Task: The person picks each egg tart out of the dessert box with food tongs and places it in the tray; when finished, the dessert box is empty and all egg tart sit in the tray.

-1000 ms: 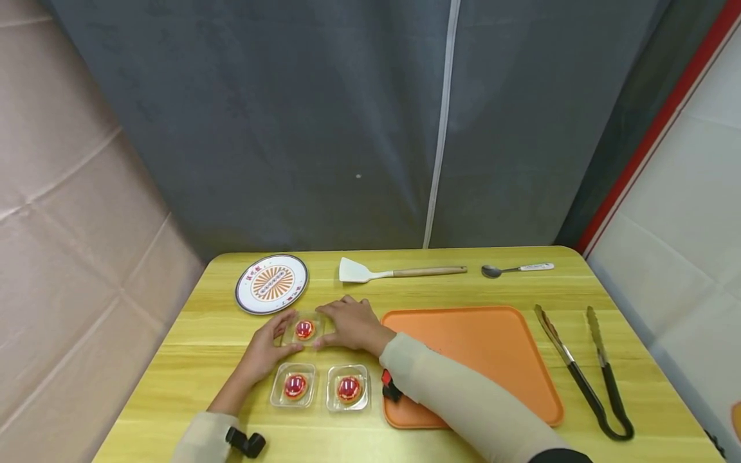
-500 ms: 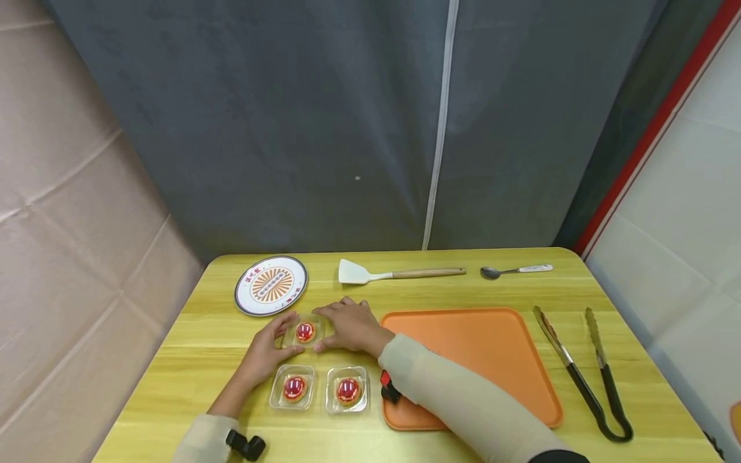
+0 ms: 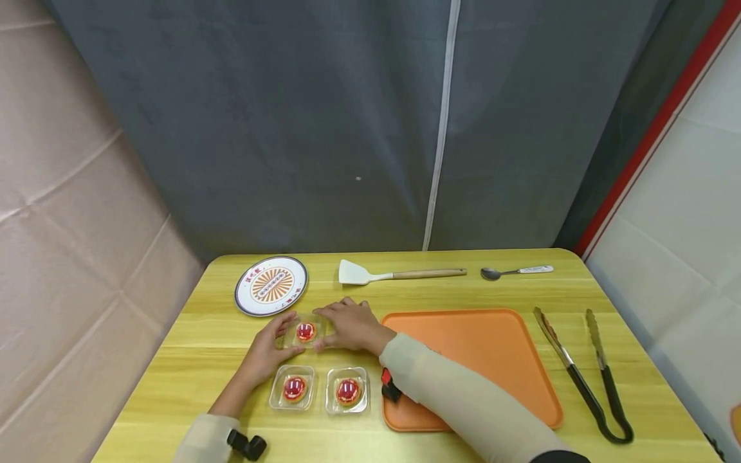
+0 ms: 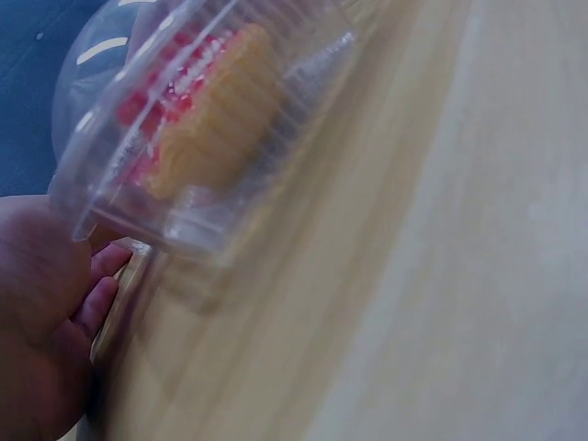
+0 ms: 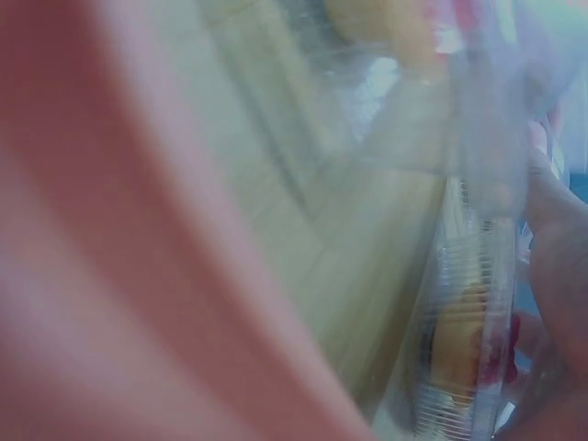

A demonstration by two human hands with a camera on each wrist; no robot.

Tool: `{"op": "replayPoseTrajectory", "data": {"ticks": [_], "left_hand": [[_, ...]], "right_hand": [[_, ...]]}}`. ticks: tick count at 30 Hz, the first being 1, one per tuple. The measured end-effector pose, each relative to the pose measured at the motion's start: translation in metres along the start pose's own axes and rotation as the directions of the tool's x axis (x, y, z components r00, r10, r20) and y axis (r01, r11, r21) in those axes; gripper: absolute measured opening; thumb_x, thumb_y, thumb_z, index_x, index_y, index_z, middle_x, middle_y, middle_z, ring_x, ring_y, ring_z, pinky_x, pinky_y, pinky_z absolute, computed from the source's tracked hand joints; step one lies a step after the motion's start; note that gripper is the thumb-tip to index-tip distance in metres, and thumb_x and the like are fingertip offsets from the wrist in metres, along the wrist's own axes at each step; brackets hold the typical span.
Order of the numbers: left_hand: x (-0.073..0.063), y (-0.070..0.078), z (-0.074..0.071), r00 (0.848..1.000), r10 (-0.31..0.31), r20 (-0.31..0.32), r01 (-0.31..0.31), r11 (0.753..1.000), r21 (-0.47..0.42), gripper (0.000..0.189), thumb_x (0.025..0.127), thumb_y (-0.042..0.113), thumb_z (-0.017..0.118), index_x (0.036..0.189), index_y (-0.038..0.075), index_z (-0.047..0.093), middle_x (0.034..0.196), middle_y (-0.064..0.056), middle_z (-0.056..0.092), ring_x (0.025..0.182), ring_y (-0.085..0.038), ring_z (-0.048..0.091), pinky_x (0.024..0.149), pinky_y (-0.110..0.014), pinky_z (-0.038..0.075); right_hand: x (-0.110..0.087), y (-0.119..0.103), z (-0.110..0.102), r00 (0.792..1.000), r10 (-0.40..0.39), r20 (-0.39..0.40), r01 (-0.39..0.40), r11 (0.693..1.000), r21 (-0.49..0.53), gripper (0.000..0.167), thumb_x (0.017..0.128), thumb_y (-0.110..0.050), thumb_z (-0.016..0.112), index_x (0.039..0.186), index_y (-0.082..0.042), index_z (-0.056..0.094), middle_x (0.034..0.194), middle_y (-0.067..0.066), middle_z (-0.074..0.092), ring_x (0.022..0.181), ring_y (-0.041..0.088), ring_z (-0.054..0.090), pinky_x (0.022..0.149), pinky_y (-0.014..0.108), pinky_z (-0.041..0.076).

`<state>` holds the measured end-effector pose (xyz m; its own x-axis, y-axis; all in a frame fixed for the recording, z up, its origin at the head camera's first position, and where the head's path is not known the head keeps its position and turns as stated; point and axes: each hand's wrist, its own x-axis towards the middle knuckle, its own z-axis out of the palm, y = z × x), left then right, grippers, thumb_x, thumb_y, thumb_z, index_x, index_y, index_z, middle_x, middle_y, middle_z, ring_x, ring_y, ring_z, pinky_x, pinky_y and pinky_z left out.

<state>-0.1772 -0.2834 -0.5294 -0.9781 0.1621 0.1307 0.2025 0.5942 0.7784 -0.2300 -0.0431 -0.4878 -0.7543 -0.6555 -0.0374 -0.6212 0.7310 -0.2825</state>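
Observation:
Both hands flank a clear plastic box (image 3: 305, 332) holding a small red-topped tart, which rests on the table just below the round plate. My left hand (image 3: 267, 347) grips its left side, fingers at the far corner and thumb at the near one. On the opposite side my right hand (image 3: 352, 326) holds the box between fingers and thumb. Two similar tart boxes stand nearer, a left box (image 3: 292, 388) and a right box (image 3: 347, 390). In the left wrist view a domed tart box (image 4: 197, 119) partly covers the left hand (image 4: 41, 312). The right wrist view is blurred.
A white plate (image 3: 249, 297) with a sunburst print lies at the back left. Behind the hands are a white spatula (image 3: 354, 273) and a spoon (image 3: 492, 273). An orange tray (image 3: 492, 347) lies under the right forearm, with black-handled tongs (image 3: 590, 392) farther right.

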Motion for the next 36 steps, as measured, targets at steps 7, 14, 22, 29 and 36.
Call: {"op": "replayPoseTrajectory", "data": {"ticks": [7, 14, 22, 29, 36], "left_hand": [[0.001, 0.0, 0.0, 1.0, -0.003, 0.011, 0.003, 1.0, -0.014, 0.082, 0.081, 0.011, 0.088, 0.15, 0.001, 0.045, 0.147, -0.018, 0.057, 0.134, -0.037, 0.055, 0.114, -0.055, 0.043], [0.001, 0.001, -0.005, 0.997, -0.028, 0.066, 0.032, 0.997, -0.064, 0.091, 0.08, 0.021, 0.09, 0.154, 0.005, 0.041, 0.153, -0.016, 0.051, 0.139, -0.038, 0.049, 0.117, -0.055, 0.04], [0.0, 0.002, -0.012, 0.994, -0.043, 0.104, 0.05, 0.997, -0.062, 0.088, 0.085, 0.033, 0.085, 0.157, 0.009, 0.04, 0.16, -0.017, 0.043, 0.143, -0.043, 0.044, 0.118, -0.056, 0.037], [0.002, 0.015, -0.018, 0.996, -0.007, 0.092, 0.007, 1.0, -0.006, 0.083, 0.088, 0.032, 0.083, 0.155, 0.006, 0.043, 0.159, -0.017, 0.044, 0.145, -0.043, 0.041, 0.118, -0.056, 0.035], [0.004, 0.036, -0.03, 0.997, 0.048, 0.06, -0.051, 0.998, 0.045, 0.078, 0.089, 0.028, 0.083, 0.153, 0.002, 0.045, 0.154, -0.019, 0.05, 0.144, -0.041, 0.043, 0.118, -0.06, 0.036]], "right_hand": [[0.0, 0.002, -0.001, 1.0, -0.005, 0.013, 0.005, 1.0, 0.018, 0.085, 0.084, -0.08, 0.06, 0.156, -0.037, 0.044, 0.155, -0.007, 0.051, 0.137, 0.022, 0.047, 0.101, 0.055, 0.044], [0.001, 0.004, -0.001, 1.0, -0.005, -0.005, 0.005, 0.999, 0.05, 0.086, 0.081, -0.078, 0.066, 0.154, -0.037, 0.046, 0.151, -0.006, 0.055, 0.132, 0.022, 0.05, 0.099, 0.052, 0.045], [0.0, 0.004, -0.005, 1.0, -0.011, 0.005, 0.01, 0.994, 0.107, 0.087, 0.082, -0.076, 0.067, 0.155, -0.036, 0.044, 0.152, -0.007, 0.055, 0.13, 0.02, 0.051, 0.099, 0.05, 0.044], [-0.002, 0.004, -0.01, 1.0, -0.016, 0.026, 0.011, 0.986, 0.167, 0.088, 0.083, -0.076, 0.065, 0.157, -0.034, 0.041, 0.155, -0.004, 0.051, 0.136, 0.024, 0.05, 0.105, 0.056, 0.044], [-0.004, 0.001, -0.028, 0.998, -0.065, 0.017, 0.061, 0.981, 0.185, 0.088, 0.087, -0.071, 0.066, 0.161, -0.031, 0.037, 0.163, -0.001, 0.041, 0.148, 0.028, 0.04, 0.117, 0.057, 0.038]]}}
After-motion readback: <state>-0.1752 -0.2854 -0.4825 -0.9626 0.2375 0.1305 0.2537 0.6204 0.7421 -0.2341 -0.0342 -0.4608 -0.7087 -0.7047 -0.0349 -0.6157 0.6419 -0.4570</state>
